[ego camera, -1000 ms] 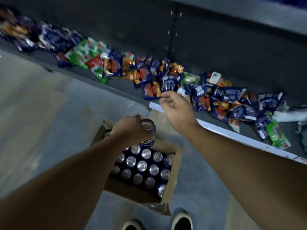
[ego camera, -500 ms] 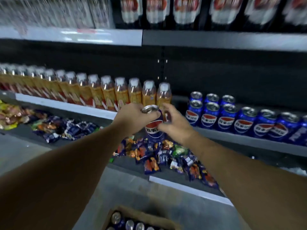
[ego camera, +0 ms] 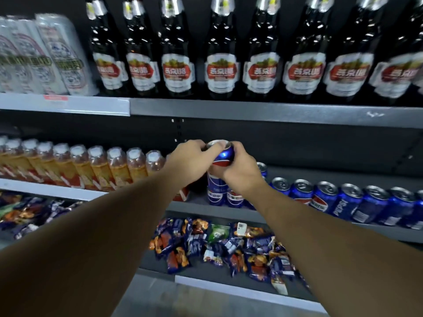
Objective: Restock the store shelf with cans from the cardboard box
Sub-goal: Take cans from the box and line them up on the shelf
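Head view: both hands [ego camera: 238,167] grip blue can [ego camera: 223,156] above shelved cans [ego camera: 325,199].

**Clerk:** Dark bottles [ego camera: 220,65]?
**Checker:** Eight red-labelled, front row.
**Clerk:** White cans [ego camera: 61,56]?
**Checker:** At least three at far left. They are blurred.
**Clerk:** Orange drink bottles [ego camera: 96,165]?
**Checker:** Ten caps show, and the leftmost are blurred.
**Clerk:** Blue cans [ego camera: 324,197]?
**Checker:** Six in the row at right, with a seventh cut by the edge. One held can [ego camera: 223,156] is raised. One stands behind it, and those beneath are too hidden to count.
**Clerk:** Snack packets [ego camera: 229,248]?
**Checker:** Two heaps, both beyond counting.
**Clerk:** Shelves [ego camera: 251,112]?
**Checker:** Three levels carry stock.
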`<state>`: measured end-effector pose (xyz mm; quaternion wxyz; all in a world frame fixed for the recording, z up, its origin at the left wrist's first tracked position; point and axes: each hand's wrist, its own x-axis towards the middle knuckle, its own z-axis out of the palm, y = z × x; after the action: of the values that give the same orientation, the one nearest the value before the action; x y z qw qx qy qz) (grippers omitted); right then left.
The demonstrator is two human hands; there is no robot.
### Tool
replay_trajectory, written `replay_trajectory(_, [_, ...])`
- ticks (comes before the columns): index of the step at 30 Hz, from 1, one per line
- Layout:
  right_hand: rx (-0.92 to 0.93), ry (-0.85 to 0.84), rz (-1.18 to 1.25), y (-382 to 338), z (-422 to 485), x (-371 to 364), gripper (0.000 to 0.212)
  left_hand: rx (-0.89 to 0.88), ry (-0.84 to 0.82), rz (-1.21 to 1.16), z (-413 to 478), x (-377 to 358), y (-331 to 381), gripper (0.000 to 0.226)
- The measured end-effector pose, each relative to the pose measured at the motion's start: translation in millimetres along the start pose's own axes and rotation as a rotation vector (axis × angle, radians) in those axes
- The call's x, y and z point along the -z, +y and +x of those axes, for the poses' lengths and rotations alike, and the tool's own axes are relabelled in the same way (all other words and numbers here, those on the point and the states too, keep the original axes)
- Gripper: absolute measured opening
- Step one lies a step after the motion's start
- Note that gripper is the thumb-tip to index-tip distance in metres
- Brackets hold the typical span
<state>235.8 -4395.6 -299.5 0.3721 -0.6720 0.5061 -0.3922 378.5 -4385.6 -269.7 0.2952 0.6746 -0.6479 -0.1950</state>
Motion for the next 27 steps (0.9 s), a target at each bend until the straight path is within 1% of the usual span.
replay_trajectory(4, [-0.043, 0.045, -0.019, 28.9, 23.7, 42.6, 0.060, 0.033, 0.030, -0.003, 24.6, -41.4, 24.4, 0.054])
replay_trajectory(6, [-0.071, 0.086, -0.043, 42.3, 37.7, 65.0, 0.054, 0.046, 0.069, 0.043, 40.2, -57.5, 34.8, 0.053])
replay_trajectory(10, [-0.148, 0.111, -0.097, 72.9, 66.4, 109.0, 0.022, 0.065, 0.106, 0.156, 70.7, -88.7, 48.2, 0.040])
replay_trajectory(11, [-0.179, 0.103, -0.118, 82.1, 73.4, 117.9, 0.021, 0.071, 0.108, 0.177, 76.9, -97.2, 49.5, 0.039])
replay_trajectory(13, [-0.257, 0.079, -0.149, 97.5, 84.3, 133.7, 0.030, 0.079, 0.102, 0.188, 87.2, -113.6, 51.8, 0.041])
replay_trajectory(15, [-0.307, 0.057, -0.155, 113.6, 95.0, 145.8, 0.028, 0.086, 0.091, 0.189, 95.8, -127.9, 55.7, 0.044])
replay_trajectory(16, [-0.320, 0.052, -0.149, 121.1, 99.9, 150.1, 0.032, 0.093, 0.086, 0.208, 99.7, -134.1, 58.0, 0.046])
replay_trajectory(17, [-0.329, 0.059, -0.145, 129.2, 105.0, 153.3, 0.042, 0.094, 0.085, 0.241, 104.1, -140.2, 60.1, 0.047])
replay_trajectory(19, [-0.321, 0.096, -0.167, 141.1, 113.5, 156.3, 0.060, 0.089, 0.091, 0.322, 114.1, -151.6, 61.3, 0.046])
replay_trajectory(22, [-0.219, 0.121, -0.200, 159.4, 126.8, 153.4, 0.072, 0.090, 0.094, 0.385, 125.6, -166.5, 57.7, 0.041])
replay_trajectory(24, [-0.206, 0.086, -0.241, 168.7, 132.5, 148.9, 0.067, 0.090, 0.094, 0.399, 130.6, -173.3, 53.9, 0.040])
replay_trajectory(27, [-0.246, 0.010, -0.337, 181.9, 136.9, 142.0, 0.051, 0.079, 0.102, 0.400, 135.2, -178.9, 48.0, 0.039])
